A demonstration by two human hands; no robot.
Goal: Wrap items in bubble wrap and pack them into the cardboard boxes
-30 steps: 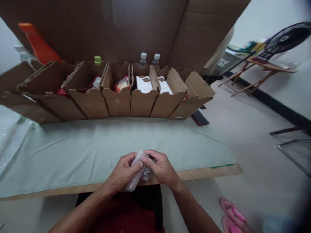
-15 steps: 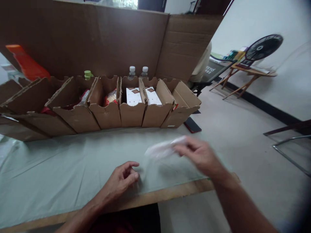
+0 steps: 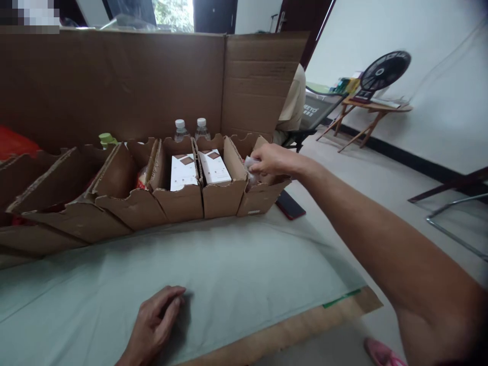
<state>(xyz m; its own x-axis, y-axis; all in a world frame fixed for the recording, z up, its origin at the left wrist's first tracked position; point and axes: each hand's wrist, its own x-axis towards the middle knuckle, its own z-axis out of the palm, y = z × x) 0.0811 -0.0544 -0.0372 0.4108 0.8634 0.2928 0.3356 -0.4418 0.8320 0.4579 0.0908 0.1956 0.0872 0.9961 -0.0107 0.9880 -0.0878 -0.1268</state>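
My right hand (image 3: 272, 158) reaches into the rightmost cardboard bin (image 3: 259, 198), its fingers closed on a whitish, see-through plastic packet (image 3: 250, 163). Part of the packet is hidden by the fingers and the bin's wall. My left hand (image 3: 156, 316) rests on the pale green cloth (image 3: 213, 264) near the table's front edge. Its fingers are loosely curled, with a gap to the thumb and nothing held. In the two bins left of my right hand stand white boxes with brown diamond marks, one box (image 3: 184, 173) and another box (image 3: 215, 169).
More cardboard bins (image 3: 125, 208) run leftward in a row, with a tall cardboard panel (image 3: 133, 86) behind. Two clear bottles (image 3: 202, 129) stand behind the bins. A dark phone-like slab (image 3: 290, 204) lies right of the row. A person (image 3: 293, 101) sits beyond the panel.
My right hand has carried the packet from above the cloth forward into the rightmost bin. My left hand still rests on the cloth. The view has turned and shifted.
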